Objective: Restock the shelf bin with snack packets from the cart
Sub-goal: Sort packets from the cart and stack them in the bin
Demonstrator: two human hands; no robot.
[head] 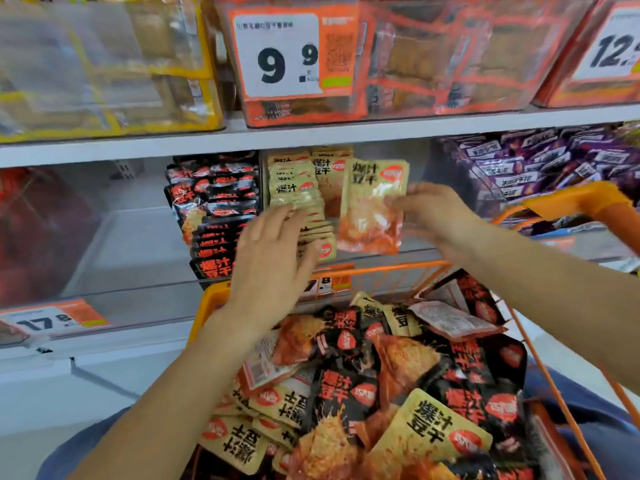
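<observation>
My right hand (pixel 433 216) pinches a beige snack packet (pixel 372 206) by its right edge and holds it upright in front of the clear shelf bin (pixel 145 237). Inside the bin stand a row of beige packets (pixel 304 188) and, to their left, a row of black packets (pixel 214 209). My left hand (pixel 273 258) reaches forward with straight fingers, its fingertips touching the front of the beige row. Below my arms the orange cart (pixel 211 303) is piled with beige and black packets (pixel 381 386).
The shelf above carries a yellow-edged bin (pixel 104 71) and orange-edged bins (pixel 433 64) with a 9.9 price tag (pixel 277 57). Purple packets (pixel 540 161) fill the bin to the right. The cart handle (pixel 585 199) rises at the right. A 17.8 price label (pixel 48 320) sits on the shelf edge.
</observation>
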